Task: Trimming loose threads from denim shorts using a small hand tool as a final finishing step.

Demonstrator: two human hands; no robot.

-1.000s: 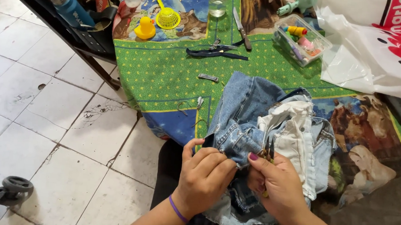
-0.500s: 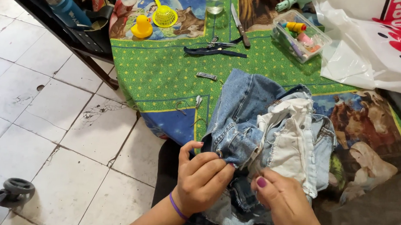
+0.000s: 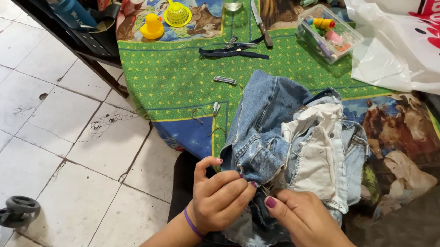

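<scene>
Both hands meet at the near edge of the jeans [image 3: 281,138] — the left hand [image 3: 220,198] curled, fingertips pinching the denim hem, the right hand [image 3: 301,222] pinching the fabric just beside it. The bunched jeans lie beyond the knuckles on the green tablecloth [image 3: 182,79]; farther off sit scissors [image 3: 235,50] and a yellow duck [image 3: 153,27].

Bare green cloth [image 3: 182,79] lies open left of the jeans [image 3: 281,138], while a plastic box [image 3: 329,33] and white bag [image 3: 416,44] crowd the right
</scene>
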